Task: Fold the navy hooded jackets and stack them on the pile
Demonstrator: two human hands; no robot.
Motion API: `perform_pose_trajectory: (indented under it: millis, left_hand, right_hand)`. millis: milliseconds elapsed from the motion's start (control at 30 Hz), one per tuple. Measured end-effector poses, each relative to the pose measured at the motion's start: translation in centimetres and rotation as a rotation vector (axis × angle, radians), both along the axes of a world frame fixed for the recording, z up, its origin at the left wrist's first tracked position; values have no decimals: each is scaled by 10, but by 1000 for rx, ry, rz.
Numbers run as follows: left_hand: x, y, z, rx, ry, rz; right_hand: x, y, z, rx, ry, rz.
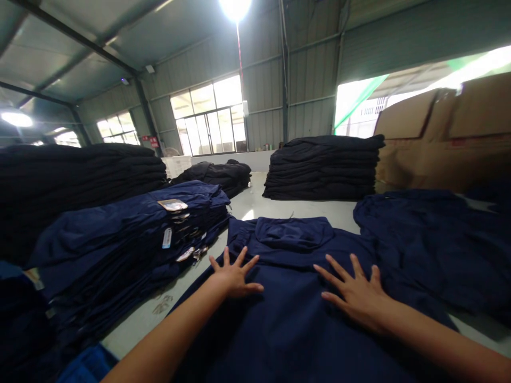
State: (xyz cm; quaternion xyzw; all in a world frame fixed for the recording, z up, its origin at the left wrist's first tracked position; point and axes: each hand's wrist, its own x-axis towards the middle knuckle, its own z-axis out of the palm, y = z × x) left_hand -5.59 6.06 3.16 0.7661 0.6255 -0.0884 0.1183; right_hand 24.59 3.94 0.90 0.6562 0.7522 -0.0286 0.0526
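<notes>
A navy blue jacket (287, 319) lies spread out in front of me, its hood (293, 233) at the far end. On its left side my left hand (236, 274) rests flat with the fingers spread. My right hand (355, 292) lies on the right side of the same cloth, fingers also stretched apart. Neither hand holds anything. The jacket's near end runs out of the bottom of the view.
Left of me is a stack of navy garments (131, 234) with paper tags, and black folded piles (80, 170) behind it. Another black stack (323, 167) stands on the pale table (255, 189). Loose navy garments (431, 244) lie right, near cardboard boxes (439, 138).
</notes>
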Motion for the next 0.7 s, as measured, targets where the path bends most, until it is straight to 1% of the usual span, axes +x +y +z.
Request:
perform_pose_trajectory:
  millis: [33,100,167,233,333,433,533,633,700]
  left_hand:
    - [-7,-7,-7,-7,-1,5]
    - [-19,-15,-21,-9,-34,4]
    - [-25,-14,-31,29,-79,2]
    - [-26,-7,-36,86,-99,13]
    - [-20,6,-36,127,-111,31]
    - [-17,12,-35,129,-125,31]
    - [-17,11,-38,134,-132,30]
    - [-18,4,-41,127,-136,23]
    - [-19,0,-39,89,-146,16]
  right_hand:
    - [5,-6,-4,-10,-9,2]
    - [16,-10,-12,-23,-1,19]
    - [26,-3,-19,-17,35,46]
    - [33,8,-23,11,71,72]
    - [38,24,-24,33,86,80]
    - [40,30,-24,38,88,85]
    - [41,26,-26,60,100,95]
    - [42,14,-24,75,111,94]
    - [42,6,-21,87,124,97]
